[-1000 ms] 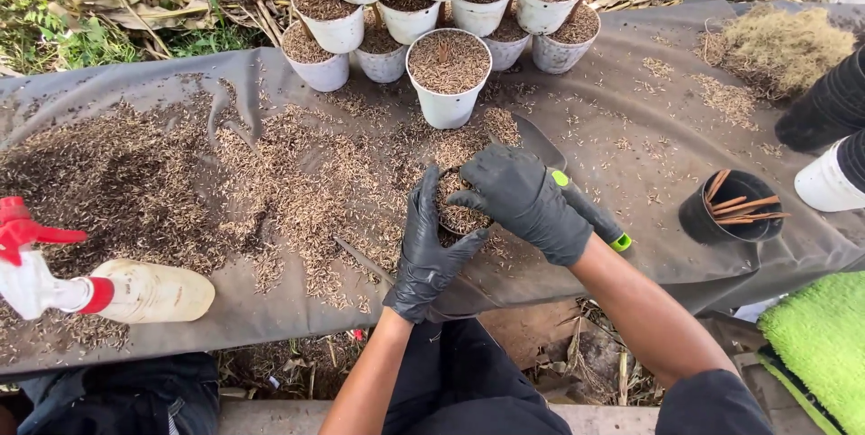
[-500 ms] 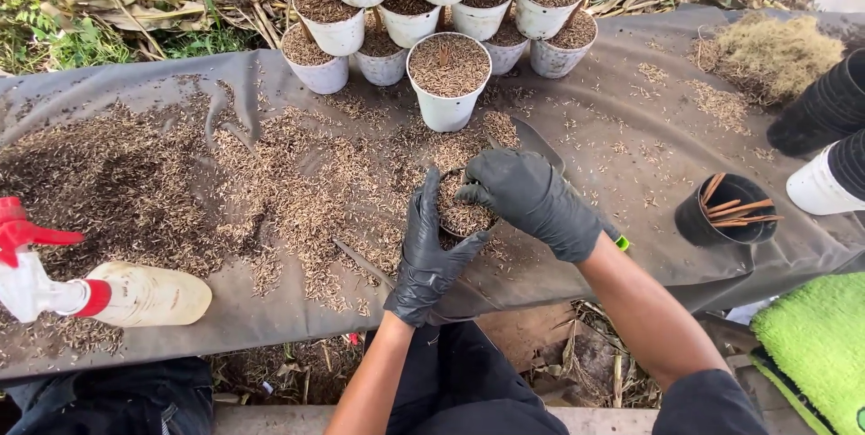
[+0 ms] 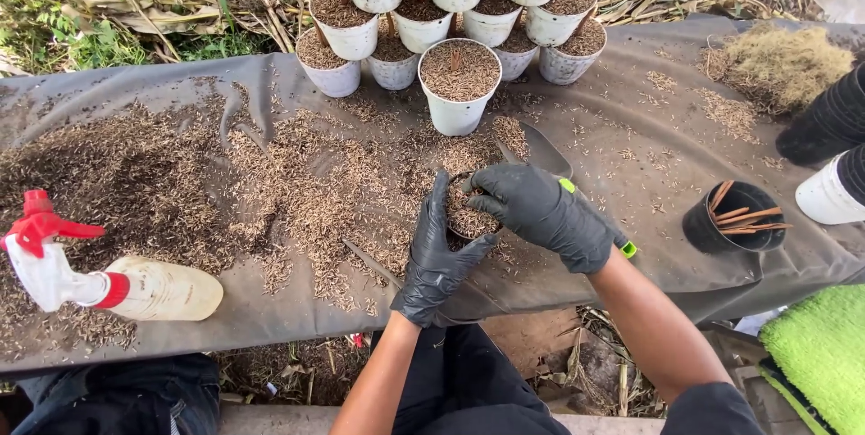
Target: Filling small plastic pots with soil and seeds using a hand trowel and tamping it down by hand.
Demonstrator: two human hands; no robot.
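Both my hands wear black gloves. My left hand (image 3: 436, 264) wraps the left side of a small dark pot (image 3: 468, 222) filled with brown husk mix. My right hand (image 3: 546, 212) lies over the pot's right rim, its fingers pressing on the fill. Under my right hand lies a trowel (image 3: 544, 149) with a grey blade and a green handle tip (image 3: 626, 249). Loose husk mix (image 3: 306, 185) is spread over the dark sheet (image 3: 270, 309) to the left of the pot.
Several white filled pots (image 3: 459, 84) stand stacked at the back. A spray bottle (image 3: 135, 286) with a red trigger lies front left. A black cup of brown sticks (image 3: 734, 216) sits at the right, with a fibre clump (image 3: 784, 61) behind it and a green cloth (image 3: 820, 354) nearer me.
My right hand has slid down over the trowel handle, hiding most of its green. Its fingers have closed more onto the pot's rim. The left hand stays on the pot.
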